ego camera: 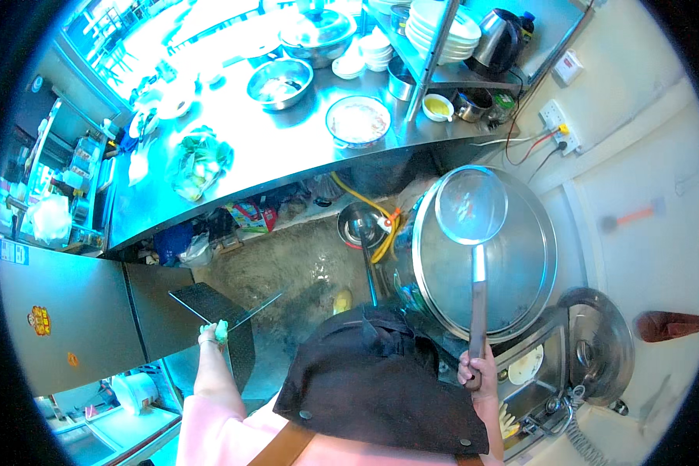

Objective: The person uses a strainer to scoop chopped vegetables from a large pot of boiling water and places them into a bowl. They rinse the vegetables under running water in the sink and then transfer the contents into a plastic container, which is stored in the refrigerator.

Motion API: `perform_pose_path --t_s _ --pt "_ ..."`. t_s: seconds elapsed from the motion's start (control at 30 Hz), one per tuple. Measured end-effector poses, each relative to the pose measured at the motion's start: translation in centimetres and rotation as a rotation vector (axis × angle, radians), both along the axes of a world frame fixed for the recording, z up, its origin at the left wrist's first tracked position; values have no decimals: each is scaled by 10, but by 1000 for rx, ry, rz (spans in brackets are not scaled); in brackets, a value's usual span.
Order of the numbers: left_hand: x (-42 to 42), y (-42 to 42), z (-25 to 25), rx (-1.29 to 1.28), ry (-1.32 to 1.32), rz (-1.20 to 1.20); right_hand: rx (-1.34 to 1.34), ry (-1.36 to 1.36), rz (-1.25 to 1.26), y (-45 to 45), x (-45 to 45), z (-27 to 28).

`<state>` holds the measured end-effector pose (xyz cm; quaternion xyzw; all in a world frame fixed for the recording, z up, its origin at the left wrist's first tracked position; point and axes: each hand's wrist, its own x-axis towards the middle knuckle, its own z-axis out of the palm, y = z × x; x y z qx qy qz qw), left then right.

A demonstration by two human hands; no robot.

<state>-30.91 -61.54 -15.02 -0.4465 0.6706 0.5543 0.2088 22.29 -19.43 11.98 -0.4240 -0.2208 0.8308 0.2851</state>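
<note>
My right hand grips the brown handle of a long-handled round strainer or ladle. Its wide bowl hangs over the far part of a large round metal pot, and whether it touches the cloudy grey contents cannot be told. Off to the left, my left hand is closed around a crumpled pale green item, perhaps a cloth or gloves. Two thin rods spread in a V from that hand, above a black panel.
Beyond the floor runs a steel counter with a metal bowl, a plate and bagged greens. A wok-like pan and yellow hose lie low beside the pot. A sink is right, a refrigerator left.
</note>
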Motion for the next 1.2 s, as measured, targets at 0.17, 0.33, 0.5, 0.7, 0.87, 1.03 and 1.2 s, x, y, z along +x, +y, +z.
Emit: perform_pose_path --t_s 0.17,0.33,0.5,0.7,0.87,1.03,1.2 --pt "5 22 21 127 -7 80 169 16 75 41 -67 24" --pt "-10 9 18 113 23 39 398 -173 244 82 -166 20" --pt "-7 28 33 170 138 177 863 -531 410 96 -212 -25" --pt "-11 22 31 201 128 237 916 -584 410 95 -231 -3" --pt "-27 6 10 188 46 164 868 -540 386 95 -224 -9" --pt "-37 4 -10 239 52 -32 340 9 311 100 -195 -29" --pt "-42 -11 -11 473 6 -192 31 362 133 76 -142 -15"
